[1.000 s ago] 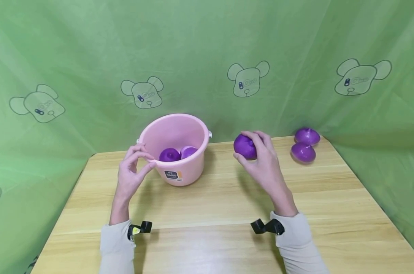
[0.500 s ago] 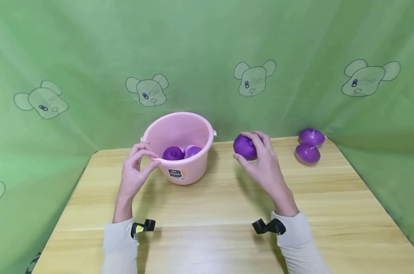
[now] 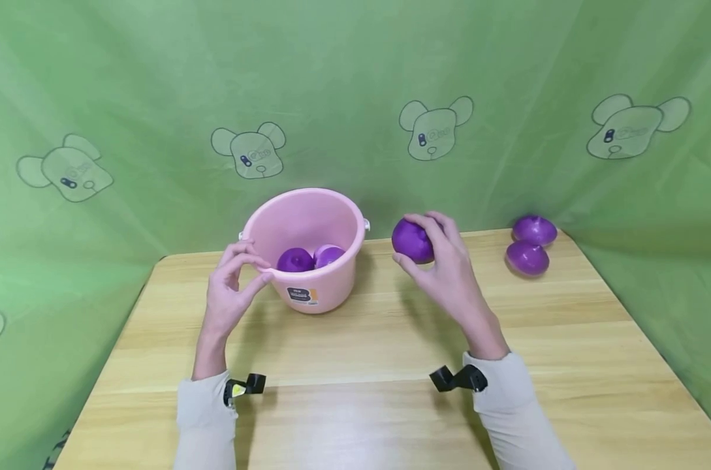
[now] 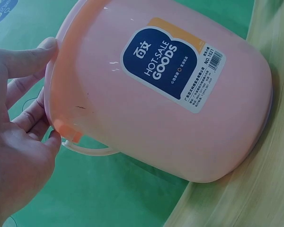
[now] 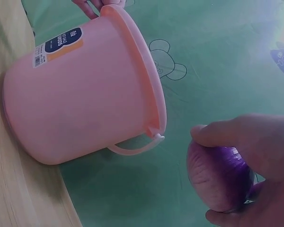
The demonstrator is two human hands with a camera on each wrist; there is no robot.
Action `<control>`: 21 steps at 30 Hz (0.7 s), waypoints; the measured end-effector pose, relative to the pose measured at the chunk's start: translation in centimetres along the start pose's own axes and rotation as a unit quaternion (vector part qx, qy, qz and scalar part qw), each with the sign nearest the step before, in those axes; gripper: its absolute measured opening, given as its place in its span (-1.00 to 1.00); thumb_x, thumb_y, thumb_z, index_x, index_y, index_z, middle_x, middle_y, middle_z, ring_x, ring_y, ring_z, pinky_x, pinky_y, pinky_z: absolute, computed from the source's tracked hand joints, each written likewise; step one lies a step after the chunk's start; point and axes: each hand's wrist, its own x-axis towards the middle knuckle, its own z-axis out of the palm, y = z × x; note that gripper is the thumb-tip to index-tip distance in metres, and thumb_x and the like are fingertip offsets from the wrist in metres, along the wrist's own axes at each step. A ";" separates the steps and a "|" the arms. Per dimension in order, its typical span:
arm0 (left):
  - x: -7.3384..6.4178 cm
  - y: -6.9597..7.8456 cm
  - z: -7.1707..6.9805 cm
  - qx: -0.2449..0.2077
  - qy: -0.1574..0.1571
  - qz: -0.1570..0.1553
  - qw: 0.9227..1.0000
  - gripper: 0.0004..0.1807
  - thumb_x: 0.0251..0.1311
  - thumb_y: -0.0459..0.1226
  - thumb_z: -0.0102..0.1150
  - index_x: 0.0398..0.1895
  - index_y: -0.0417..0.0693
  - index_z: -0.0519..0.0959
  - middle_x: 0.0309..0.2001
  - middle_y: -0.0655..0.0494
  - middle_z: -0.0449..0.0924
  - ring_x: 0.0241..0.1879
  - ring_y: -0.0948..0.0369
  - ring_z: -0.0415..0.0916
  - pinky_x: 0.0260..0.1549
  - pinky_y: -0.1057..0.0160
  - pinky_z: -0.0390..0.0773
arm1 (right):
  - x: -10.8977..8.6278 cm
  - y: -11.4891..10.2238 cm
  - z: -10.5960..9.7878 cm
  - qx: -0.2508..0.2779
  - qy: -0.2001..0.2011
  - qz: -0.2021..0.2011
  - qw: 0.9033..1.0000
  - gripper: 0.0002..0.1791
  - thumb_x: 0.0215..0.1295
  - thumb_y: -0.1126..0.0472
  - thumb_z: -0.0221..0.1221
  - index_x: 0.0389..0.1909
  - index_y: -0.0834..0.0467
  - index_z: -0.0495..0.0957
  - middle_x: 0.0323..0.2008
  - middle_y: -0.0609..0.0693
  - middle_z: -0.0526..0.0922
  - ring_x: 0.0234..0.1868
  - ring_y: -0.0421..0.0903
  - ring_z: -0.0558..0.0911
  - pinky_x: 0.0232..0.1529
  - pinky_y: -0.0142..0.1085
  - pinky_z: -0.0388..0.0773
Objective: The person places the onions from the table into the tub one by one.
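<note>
A pink bucket (image 3: 322, 292) stands upright on the table, its label facing me. My left hand (image 3: 228, 294) pinches the bucket's near-left rim between thumb and fingers; the left wrist view shows this grip from the side. Inside the bucket lie a dark purple onion (image 3: 295, 260) and a paler one (image 3: 327, 255), partly hidden by the near wall. To the right of the bucket, my right hand (image 3: 449, 274) holds another purple onion (image 3: 412, 241) up off the table. In the right wrist view this onion (image 5: 215, 177) sits between thumb and fingers, apart from the bucket's rim.
Two more purple onions, a rear one (image 3: 534, 230) and a front one (image 3: 527, 258), lie close together at the table's back right. A green cloth (image 3: 343, 78) with printed bear heads hangs behind and beside the wooden table (image 3: 343, 365). The bucket's white handle (image 5: 137, 149) hangs down.
The right hand has lifted slightly and shifted left toward the bucket with the onion. The left hand keeps its pinch on the rim. The head view has shifted a little.
</note>
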 end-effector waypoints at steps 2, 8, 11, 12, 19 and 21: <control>-0.1 0.1 -0.1 -0.003 0.003 0.000 1.000 -0.82 0.05 -0.66 0.34 -0.25 -0.49 0.60 -0.03 -0.02 0.48 0.41 -0.12 0.21 0.59 -0.01 0.00 | 0.2 -0.2 0.0 0.002 -0.006 0.000 1.000 -0.26 0.15 0.11 0.51 0.36 -0.01 0.47 0.39 0.22 0.30 0.31 0.27 0.46 0.22 0.20 0.58; -0.1 0.1 -0.1 -0.009 0.004 0.004 1.000 -0.82 0.06 -0.66 0.34 -0.25 -0.51 0.60 -0.03 -0.04 0.47 0.40 -0.16 0.20 0.59 -0.02 -0.01 | 0.5 -0.6 0.3 0.002 -0.018 -0.002 1.000 -0.25 0.17 0.09 0.50 0.38 -0.04 0.46 0.42 0.20 0.27 0.33 0.26 0.43 0.21 0.18 0.60; -0.1 0.0 -0.1 -0.009 0.002 0.005 1.000 -0.82 0.05 -0.66 0.33 -0.25 -0.50 0.60 -0.03 -0.03 0.47 0.41 -0.22 0.17 0.59 -0.01 -0.01 | 0.6 -0.6 0.4 0.004 -0.021 -0.008 1.000 -0.25 0.17 0.09 0.50 0.39 -0.05 0.46 0.42 0.19 0.28 0.33 0.26 0.44 0.20 0.17 0.60; -0.1 0.1 -0.1 -0.009 0.001 0.004 1.000 -0.82 0.06 -0.66 0.33 -0.25 -0.50 0.60 -0.03 -0.03 0.47 0.41 -0.23 0.17 0.59 -0.01 -0.02 | 0.6 -0.7 0.5 0.003 -0.022 -0.009 1.000 -0.25 0.17 0.08 0.50 0.39 -0.05 0.45 0.42 0.19 0.28 0.33 0.26 0.44 0.20 0.17 0.61; -0.1 0.2 0.0 -0.008 0.000 0.004 1.000 -0.82 0.05 -0.66 0.32 -0.25 -0.51 0.60 -0.03 -0.02 0.47 0.41 -0.23 0.18 0.59 -0.01 -0.02 | 0.6 -1.0 0.8 0.007 -0.023 -0.017 1.000 -0.27 0.18 0.09 0.49 0.38 -0.03 0.47 0.40 0.21 0.30 0.31 0.24 0.46 0.20 0.13 0.62; -0.1 0.2 0.0 -0.008 0.000 0.004 1.000 -0.82 0.05 -0.67 0.32 -0.25 -0.51 0.60 -0.03 -0.02 0.47 0.41 -0.22 0.18 0.59 0.00 -0.02 | 0.7 -1.2 0.8 0.005 -0.023 -0.020 1.000 -0.27 0.18 0.08 0.50 0.38 -0.03 0.47 0.41 0.20 0.30 0.32 0.22 0.46 0.20 0.11 0.62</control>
